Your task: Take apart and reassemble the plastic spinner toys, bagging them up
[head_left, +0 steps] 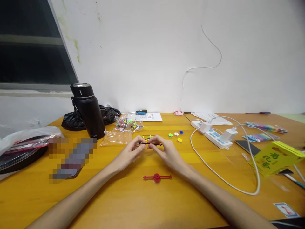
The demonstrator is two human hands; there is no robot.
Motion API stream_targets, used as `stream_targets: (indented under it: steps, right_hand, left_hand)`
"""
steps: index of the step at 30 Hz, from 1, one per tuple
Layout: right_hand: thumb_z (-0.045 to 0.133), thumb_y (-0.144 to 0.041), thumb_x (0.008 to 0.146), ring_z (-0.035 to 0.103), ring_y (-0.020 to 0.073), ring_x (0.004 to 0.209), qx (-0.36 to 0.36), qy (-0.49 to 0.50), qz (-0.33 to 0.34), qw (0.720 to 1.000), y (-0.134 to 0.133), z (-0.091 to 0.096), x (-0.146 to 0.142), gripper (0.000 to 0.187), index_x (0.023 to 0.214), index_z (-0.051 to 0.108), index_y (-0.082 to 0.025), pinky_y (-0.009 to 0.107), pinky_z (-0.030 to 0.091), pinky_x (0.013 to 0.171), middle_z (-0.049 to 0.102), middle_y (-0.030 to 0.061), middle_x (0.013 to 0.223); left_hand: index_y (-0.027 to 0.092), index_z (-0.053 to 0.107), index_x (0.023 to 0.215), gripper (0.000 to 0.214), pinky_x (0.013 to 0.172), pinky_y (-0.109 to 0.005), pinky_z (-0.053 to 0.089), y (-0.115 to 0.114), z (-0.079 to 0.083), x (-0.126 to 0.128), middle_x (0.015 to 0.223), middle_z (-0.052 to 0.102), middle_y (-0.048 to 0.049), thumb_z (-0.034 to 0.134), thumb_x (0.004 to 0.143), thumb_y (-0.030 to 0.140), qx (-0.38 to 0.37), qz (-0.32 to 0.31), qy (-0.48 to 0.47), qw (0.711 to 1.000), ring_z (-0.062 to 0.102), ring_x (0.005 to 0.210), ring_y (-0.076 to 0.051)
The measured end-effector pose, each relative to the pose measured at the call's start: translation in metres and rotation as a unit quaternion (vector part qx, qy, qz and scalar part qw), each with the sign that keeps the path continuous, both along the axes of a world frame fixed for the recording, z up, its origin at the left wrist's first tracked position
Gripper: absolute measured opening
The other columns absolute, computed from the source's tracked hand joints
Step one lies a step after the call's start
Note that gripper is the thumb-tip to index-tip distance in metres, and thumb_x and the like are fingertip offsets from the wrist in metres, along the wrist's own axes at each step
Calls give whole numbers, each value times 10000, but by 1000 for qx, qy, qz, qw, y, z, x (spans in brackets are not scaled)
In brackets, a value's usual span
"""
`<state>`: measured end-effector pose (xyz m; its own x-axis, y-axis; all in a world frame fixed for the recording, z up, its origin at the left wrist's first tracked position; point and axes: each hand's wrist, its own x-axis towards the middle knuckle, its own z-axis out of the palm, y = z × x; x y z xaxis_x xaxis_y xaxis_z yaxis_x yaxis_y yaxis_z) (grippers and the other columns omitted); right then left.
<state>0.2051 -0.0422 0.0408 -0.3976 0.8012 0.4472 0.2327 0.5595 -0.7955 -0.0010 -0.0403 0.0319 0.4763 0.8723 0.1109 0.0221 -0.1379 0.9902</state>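
Observation:
My left hand [127,154] and my right hand [168,152] meet over the middle of the table, fingertips pinched on a thin dark arrow pointer [159,144]. Its ends stick out past my fingers, while its centre is partly hidden. Nearer to me lies a red arrow spinner [156,177] with a round hub. Just behind my fingers are more coloured arrows [147,136], partly covered by my hands. Right of them sit several small round bases: a green disc [170,135], a white disc [176,134], a blue disc [181,132] and a yellow disc [179,140].
A bag of coloured parts [127,124] lies beyond my left hand, near a black bottle [88,111]. At the right are a power strip [212,135] with looping white cables [207,178] and a yellow box [277,159]. A blurred-out phone-like object [76,159] lies left.

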Motion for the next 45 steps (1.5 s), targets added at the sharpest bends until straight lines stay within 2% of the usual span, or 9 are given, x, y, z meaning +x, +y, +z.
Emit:
stream_targets:
  steps: [6,10,17,21,27,31,36,41,45]
  right_hand:
    - [601,-360,983,687,213,964,43,-10,-17,999,7,1,5,188,1123,647,-242,361,510,892,729,58,1047]
    - [604,-363,983,662,227,925,118,-53,-70,989,14,1,15,167,1078,681,-249,365,492,848,724,61,1002]
    - [578,-276,1003,640,217,933,227,-161,-122,953,16,4,23,117,1032,688,-248,345,464,835,727,42,986]
    - [591,-244,992,640,202,940,221,-180,-134,949,23,-3,27,91,1013,679,-233,326,481,836,723,37,982]
    - [624,-236,961,622,219,961,174,-263,-154,936,47,-28,40,73,923,684,-218,335,478,833,700,51,957]
    - [611,-219,967,624,198,916,155,-261,-158,940,60,-37,43,85,944,692,-206,312,476,808,671,55,974]
    - [602,-192,963,614,149,754,130,-227,-143,955,66,-41,42,90,1018,674,-191,284,484,732,651,45,970]
    - [571,-208,980,635,154,813,135,-142,-144,970,52,-30,31,273,1254,577,-207,316,513,823,635,57,1062]
    - [561,-273,1002,638,163,885,152,-123,-41,980,18,-14,8,279,1279,562,-240,313,516,867,634,48,1048]
  left_hand:
    - [197,563,904,279,502,-224,238,7,2,-2,690,451,49,573,959,470,91,75,10,993,335,546,-92]
    - [200,562,892,277,498,-228,228,12,2,-6,612,403,67,594,942,471,82,114,4,990,322,518,-97]
    - [199,543,899,315,467,-214,209,12,1,-5,664,405,67,564,940,511,66,100,27,992,300,504,-76]
    - [215,487,904,309,451,-203,200,13,-5,-6,698,413,66,508,949,520,7,84,46,995,281,507,-76]
    - [216,498,877,130,479,-190,235,16,-11,-6,720,435,51,512,868,345,-23,120,84,989,325,560,-93]
    - [204,529,876,126,499,-194,237,16,-4,-5,775,454,33,531,765,265,-55,131,1,990,308,581,-95]
    - [186,581,874,357,558,-193,314,11,5,-2,839,505,1,499,534,116,-100,101,-120,983,379,672,-113]
    - [226,590,930,487,634,-178,357,10,0,0,948,553,6,481,496,35,-63,103,-156,980,492,883,-129]
    - [231,602,955,399,711,-189,407,11,-10,4,1044,597,-2,566,605,43,-70,97,-171,978,544,984,-147]
